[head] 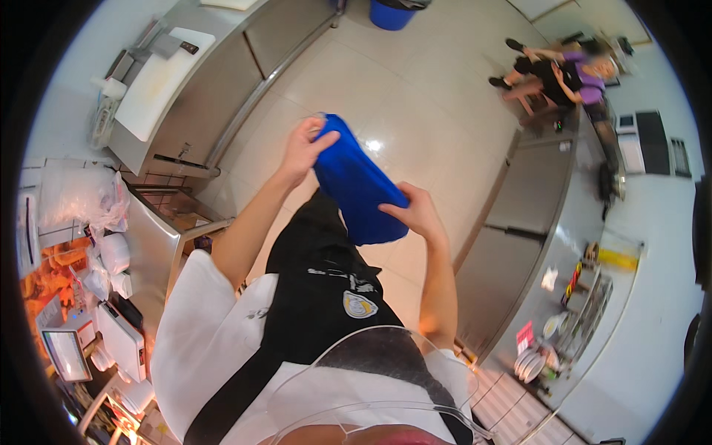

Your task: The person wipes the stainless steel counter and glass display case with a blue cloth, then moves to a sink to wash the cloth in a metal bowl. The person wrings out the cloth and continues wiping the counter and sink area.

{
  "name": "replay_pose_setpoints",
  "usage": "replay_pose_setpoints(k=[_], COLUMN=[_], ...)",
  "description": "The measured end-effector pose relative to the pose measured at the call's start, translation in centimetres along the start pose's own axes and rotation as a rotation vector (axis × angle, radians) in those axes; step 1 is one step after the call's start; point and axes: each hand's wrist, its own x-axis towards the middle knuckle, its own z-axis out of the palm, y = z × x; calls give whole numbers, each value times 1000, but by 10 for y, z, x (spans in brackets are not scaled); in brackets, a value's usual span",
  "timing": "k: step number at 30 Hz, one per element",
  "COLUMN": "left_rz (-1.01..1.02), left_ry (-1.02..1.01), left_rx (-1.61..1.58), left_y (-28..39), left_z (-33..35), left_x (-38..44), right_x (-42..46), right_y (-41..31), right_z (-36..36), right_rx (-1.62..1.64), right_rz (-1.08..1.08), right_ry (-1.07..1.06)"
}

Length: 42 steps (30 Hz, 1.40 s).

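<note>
Both of my hands grip a blue cloth [359, 178], folded into a flat, longish shape, in mid-air in front of my black apron [317, 261]. My left hand [307, 146] has its upper left end, with the thumb laid over the near face. At the lower right edge, my right hand [418, 210] pinches the cloth between thumb and fingers. Some of the fingers are hidden behind the cloth. A clear plastic mouth shield [378, 378] shows below my chin.
A steel counter on the left carries a white cutting board [167, 83] with a cleaver [169, 47]. Along the right runs a steel cabinet counter [562, 222] with stacked bowls [529, 364]. A seated person [567, 78] is at the far right. A blue bin [392, 14] stands ahead on the tiled floor.
</note>
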Motion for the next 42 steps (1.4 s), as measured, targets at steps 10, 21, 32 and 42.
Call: replay_pose_setpoints(k=[10,21,32,42], left_rz=[-121,209,146,-226], left_ry=[-9,164,-371,-463], left_rx=[55,280,791,208], left_y=[-2,-12,1,-38], left_z=[66,137,284,374], left_x=[264,486,711,968], right_x=[181,430,683,880], right_y=[68,98,127,169], right_z=[-158,-263,-393,-650], right_rx=[-25,1016,1356,390], right_rz=[310,389,546,170], right_ry=[218,140,40,462])
